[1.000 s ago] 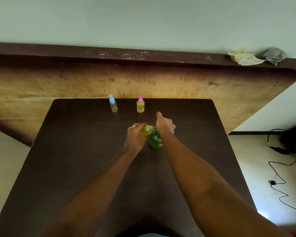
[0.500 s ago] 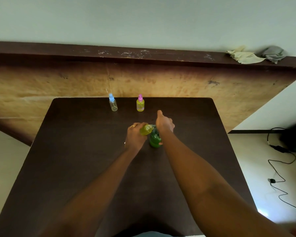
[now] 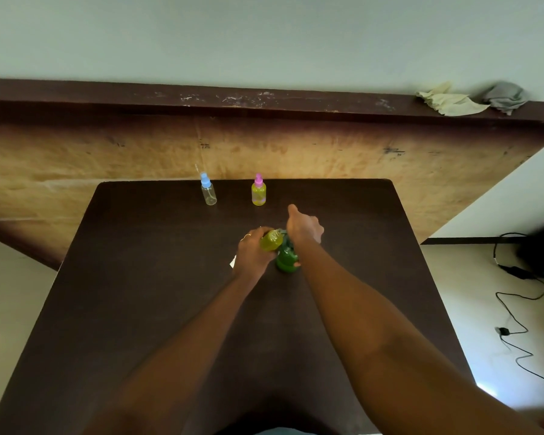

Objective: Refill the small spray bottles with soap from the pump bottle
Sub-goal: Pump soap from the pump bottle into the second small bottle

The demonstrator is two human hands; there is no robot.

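A green pump bottle [image 3: 285, 258] stands near the middle of the dark table [image 3: 139, 293]. My right hand [image 3: 303, 229] rests on its pump head, index finger stretched forward. My left hand [image 3: 252, 251] grips a small bottle of yellow liquid [image 3: 271, 240], tilted with its mouth against the pump spout; its cap is off. At the table's far edge stand a clear spray bottle with a blue cap [image 3: 208, 192] and a yellow-filled spray bottle with a pink cap [image 3: 258, 192], both upright.
A small white object [image 3: 232, 262] lies on the table just left of my left wrist. A wooden panel [image 3: 327, 152] rises behind the table, with rags [image 3: 453, 100] on its ledge. Cables [image 3: 512, 309] trail across the floor at the right.
Both hands and the bottles hold the same pose over the pump bottle. Only the camera has shifted slightly.
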